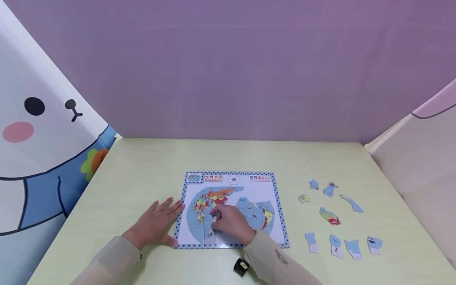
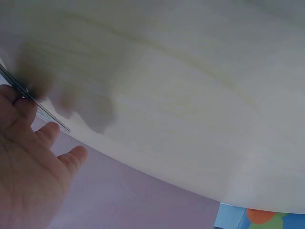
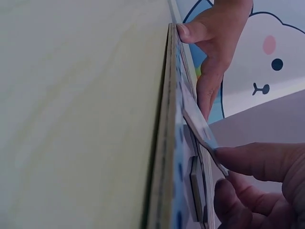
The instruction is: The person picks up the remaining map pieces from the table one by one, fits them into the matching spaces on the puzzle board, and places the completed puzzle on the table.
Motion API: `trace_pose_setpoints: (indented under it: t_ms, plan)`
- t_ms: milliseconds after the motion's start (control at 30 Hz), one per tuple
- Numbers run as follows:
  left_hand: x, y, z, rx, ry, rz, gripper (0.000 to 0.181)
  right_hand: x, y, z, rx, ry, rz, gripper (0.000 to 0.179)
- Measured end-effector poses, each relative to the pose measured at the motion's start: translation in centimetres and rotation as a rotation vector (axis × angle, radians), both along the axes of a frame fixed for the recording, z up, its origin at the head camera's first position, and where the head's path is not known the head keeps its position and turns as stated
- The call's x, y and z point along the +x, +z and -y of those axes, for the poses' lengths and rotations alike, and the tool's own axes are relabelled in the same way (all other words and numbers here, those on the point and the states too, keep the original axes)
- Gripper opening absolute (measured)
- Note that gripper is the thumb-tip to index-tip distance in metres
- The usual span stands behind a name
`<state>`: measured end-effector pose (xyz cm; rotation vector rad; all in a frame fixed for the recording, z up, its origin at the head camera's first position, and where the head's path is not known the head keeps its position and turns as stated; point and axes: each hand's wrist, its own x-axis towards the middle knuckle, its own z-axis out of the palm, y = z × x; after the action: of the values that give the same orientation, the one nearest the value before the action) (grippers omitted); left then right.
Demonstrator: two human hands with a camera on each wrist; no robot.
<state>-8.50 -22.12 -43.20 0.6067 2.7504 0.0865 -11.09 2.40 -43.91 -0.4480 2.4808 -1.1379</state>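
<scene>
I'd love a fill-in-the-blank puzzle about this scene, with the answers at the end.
The left hand touches the ____ edge of the map board.
The hand pinching a puzzle piece is the person's ____ one.
The bottom row of loose pieces in the head view holds ____ pieces.
The backdrop behind the table is ____.
Missing words: left; right; four; purple.

Puzzle board (image 1: 258, 192) white; its border (image 1: 282, 213) light blue, dark-dotted; table (image 1: 149, 166) pale yellow; backdrop (image 1: 228, 79) purple
</scene>
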Motion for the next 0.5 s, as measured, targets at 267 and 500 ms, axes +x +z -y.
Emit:
trace_pose_setpoints:
  t_ms: [267, 500]
  plan:
    - [-0.13, -0.05, 0.01, -0.008, 0.002, 0.007, 0.104, -0.05, 0.40, 0.17, 0.059, 0.013, -0.011, 0.021]
    - [-0.26, -0.19, 0.07, -0.016, -0.001, 0.022, 0.105, -0.09, 0.43, 0.26, 0.090, 0.013, 0.002, 0.022]
